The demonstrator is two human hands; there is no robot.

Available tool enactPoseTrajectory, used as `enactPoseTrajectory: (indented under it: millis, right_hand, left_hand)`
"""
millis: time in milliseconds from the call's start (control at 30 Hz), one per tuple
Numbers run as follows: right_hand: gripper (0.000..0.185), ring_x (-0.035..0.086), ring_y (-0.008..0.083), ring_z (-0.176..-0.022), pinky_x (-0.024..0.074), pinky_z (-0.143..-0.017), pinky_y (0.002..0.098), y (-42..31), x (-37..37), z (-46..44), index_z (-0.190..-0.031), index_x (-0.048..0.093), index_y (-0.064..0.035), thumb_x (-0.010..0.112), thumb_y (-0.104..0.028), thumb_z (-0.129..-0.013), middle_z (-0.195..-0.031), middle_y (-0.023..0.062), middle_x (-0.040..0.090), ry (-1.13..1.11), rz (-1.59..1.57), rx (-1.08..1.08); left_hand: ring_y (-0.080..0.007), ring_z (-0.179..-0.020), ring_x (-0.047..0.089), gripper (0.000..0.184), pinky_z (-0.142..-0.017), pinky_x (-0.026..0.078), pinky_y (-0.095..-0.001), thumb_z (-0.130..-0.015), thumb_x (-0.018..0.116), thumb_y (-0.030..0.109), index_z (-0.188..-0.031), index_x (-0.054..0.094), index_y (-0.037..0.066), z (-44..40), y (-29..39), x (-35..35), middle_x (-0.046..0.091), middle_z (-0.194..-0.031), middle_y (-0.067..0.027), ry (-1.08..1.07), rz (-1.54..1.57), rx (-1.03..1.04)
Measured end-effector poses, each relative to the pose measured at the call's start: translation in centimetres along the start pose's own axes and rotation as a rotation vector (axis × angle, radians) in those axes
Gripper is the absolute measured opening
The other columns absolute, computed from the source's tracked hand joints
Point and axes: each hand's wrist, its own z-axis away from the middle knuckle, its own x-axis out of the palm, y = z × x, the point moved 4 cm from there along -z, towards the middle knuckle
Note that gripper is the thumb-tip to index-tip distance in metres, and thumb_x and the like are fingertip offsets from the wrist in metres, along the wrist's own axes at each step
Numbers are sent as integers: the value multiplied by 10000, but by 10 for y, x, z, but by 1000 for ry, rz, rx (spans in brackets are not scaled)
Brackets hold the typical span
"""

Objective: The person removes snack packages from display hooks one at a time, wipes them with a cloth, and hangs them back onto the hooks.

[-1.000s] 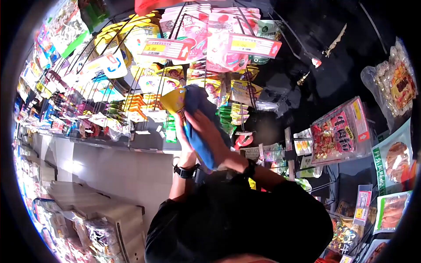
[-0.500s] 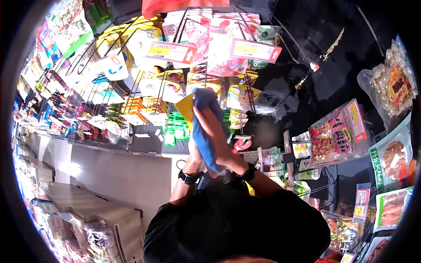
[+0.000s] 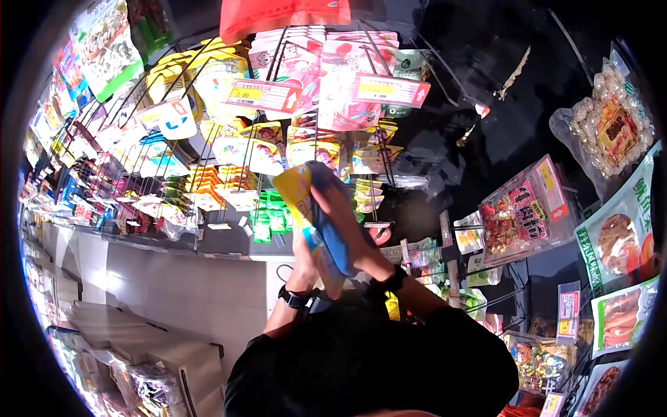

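A yellow and light-blue packet (image 3: 295,189) is held upright between my hands at the middle of the view. My left hand (image 3: 303,260) grips it from the left and below, mostly hidden behind it. A blue cloth (image 3: 328,236) lies against the packet's right side. My right hand (image 3: 347,226) presses on this cloth, its fingers together and pointing up. Black bands circle both wrists. Just beyond the packet hang yellow packets on hooks, and small green packets (image 3: 272,217) are to its left.
Pink packets (image 3: 299,59) with price tags (image 3: 264,96) hang on wire hooks ahead. Bagged snacks (image 3: 517,219) hang at the right. A red package (image 3: 278,15) juts in at the top. A beige cabinet (image 3: 149,333) stands at the lower left.
The packet and cloth have tilted and come lower in the view, and more of the packet's yellow and light-blue face shows. The shelves have shifted slightly with the camera.
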Motion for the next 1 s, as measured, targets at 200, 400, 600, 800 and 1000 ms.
enactPoseTrajectory:
  millis: [200, 400, 600, 800, 1000]
  right_hand:
    - [706, 291, 406, -1317, 237, -1082, 444, -4, 45, 80, -1414, 311, -94, 617, -171, -782, -1399, 230, 313, 96, -194, 138]
    - [682, 318, 291, -1283, 257, -1051, 360, -11, -4, 0, -1425, 275, -46, 560, -239, -836, -1402, 152, 337, 73, -597, 293]
    - [450, 447, 163, -1145, 351, -984, 298, 49, 44, 101, -1366, 348, -39, 438, -210, -960, -1290, 65, 460, 111, -1462, 605]
    - [546, 415, 229, -1232, 315, -1021, 323, -17, 0, 66, -1389, 286, 13, 517, -115, -910, -1345, 142, 415, 293, -771, 544]
    - [430, 525, 235, -1072, 398, -925, 318, 71, -19, 81, -1281, 429, 27, 531, -157, -906, -1173, 152, 554, 622, -301, 729]
  left_hand:
    - [-197, -1056, 495, 472, -919, 401, -342, -943, 435, 395, -1256, 425, 42, -3, 21, -5, 498, -1196, -91, 88, -166, 222]
    - [-222, -1330, 284, 685, -1095, 207, -326, -938, 389, 444, -1442, 194, 23, 5, 7, 41, 272, -1453, -109, -122, -171, 392]
    - [-231, -1235, 381, 897, -1002, 369, -326, -720, 620, -5, -1469, 135, 92, 7, 48, 57, 339, -1368, -149, -149, -278, 502]
    - [-226, -1240, 375, 987, -1046, 310, -345, -671, 725, -32, -1471, 166, 114, 0, 63, 41, 346, -1389, -160, 269, -621, 786]
    - [-130, -1140, 444, 635, -949, 398, -301, -788, 648, -46, -1360, 378, 11, -21, 40, 29, 415, -1350, -104, -67, -617, 456]
